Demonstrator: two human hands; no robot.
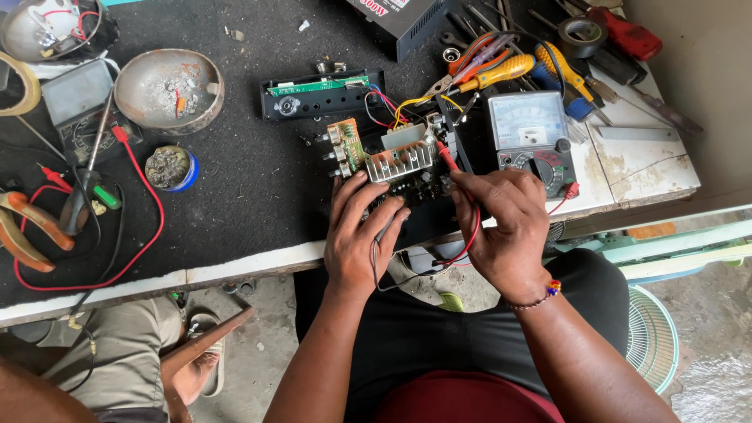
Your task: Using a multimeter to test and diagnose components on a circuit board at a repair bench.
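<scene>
Your left hand (362,235) lies over the near edge of the amplifier circuit board (392,168), fingers spread loosely on it and pinching nothing you can see, with a black lead running beneath the palm. Your right hand (505,227) pinches the red multimeter probe (447,157) between thumb and fingers, its tip down on the board beside the finned aluminium heatsink (402,160). The board sits mid-bench on the black mat (235,188), the analogue multimeter (531,137) just to its right (its red lead loops under your wrist).
</scene>
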